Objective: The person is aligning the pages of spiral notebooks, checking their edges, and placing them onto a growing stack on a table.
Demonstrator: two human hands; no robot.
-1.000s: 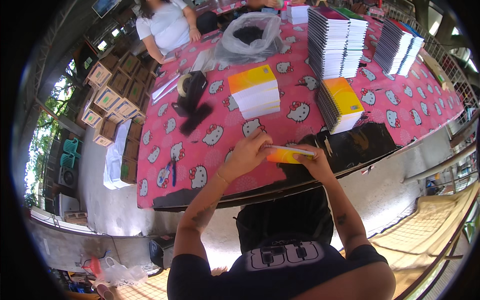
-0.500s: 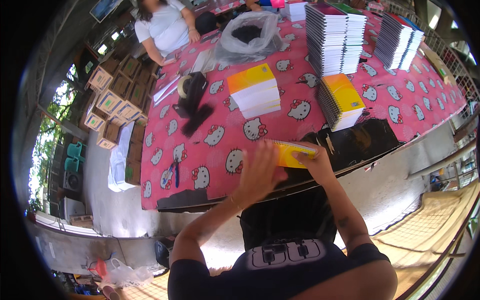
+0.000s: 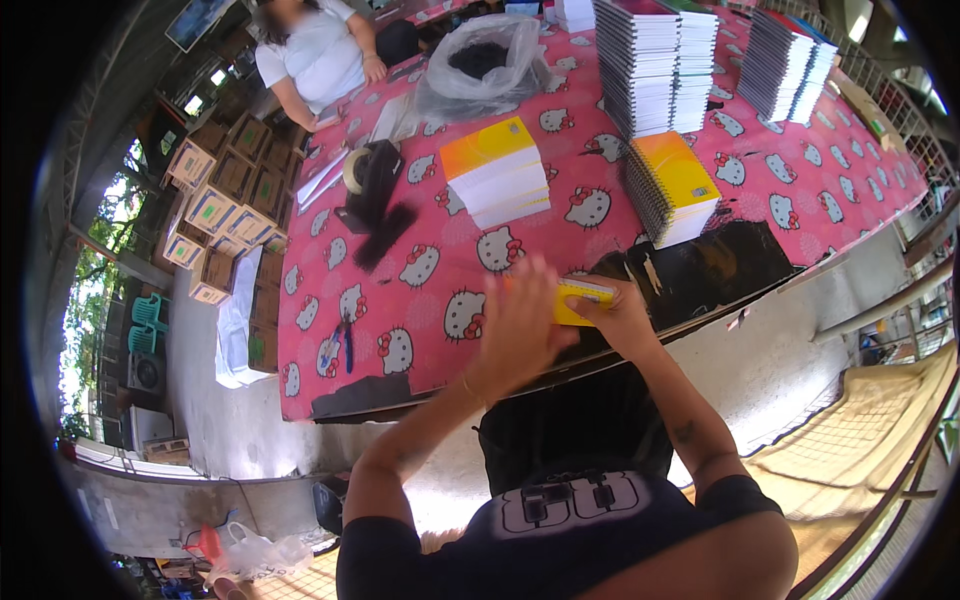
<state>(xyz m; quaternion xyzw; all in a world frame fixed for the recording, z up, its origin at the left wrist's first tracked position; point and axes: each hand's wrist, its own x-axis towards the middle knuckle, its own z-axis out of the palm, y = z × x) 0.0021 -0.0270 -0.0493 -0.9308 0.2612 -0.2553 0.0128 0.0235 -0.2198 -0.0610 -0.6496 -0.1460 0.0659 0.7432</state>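
A small yellow notebook [image 3: 571,311] is gripped at its right end by my right hand [image 3: 622,318], close to the table's front edge. Flat against its left side, fingers stretched and slightly blurred, lies my left hand [image 3: 520,318]; it hides much of the cover. Beyond my right hand stands a stack of yellow spiral notebooks [image 3: 676,172], the black coil facing left. Left of it is a pile of orange-yellow covered page blocks [image 3: 490,145], with white edges facing me and no coil that I can see.
A pink patterned cloth [image 3: 425,300] covers the table; a black bare patch [image 3: 720,270] shows at its front. Tall notebook stacks [image 3: 640,80], a clear bag of black coils [image 3: 480,75], a tape dispenser [image 3: 368,190], a brush [image 3: 388,238] and blue-handled pliers [image 3: 348,345] surround the work. A person [image 3: 318,60] sits far left.
Both hands still hold the notebook close to the table edge, shifted slightly within the view. The left hand's fingers appear more upright, covering more of the notebook. The view has tilted a little.
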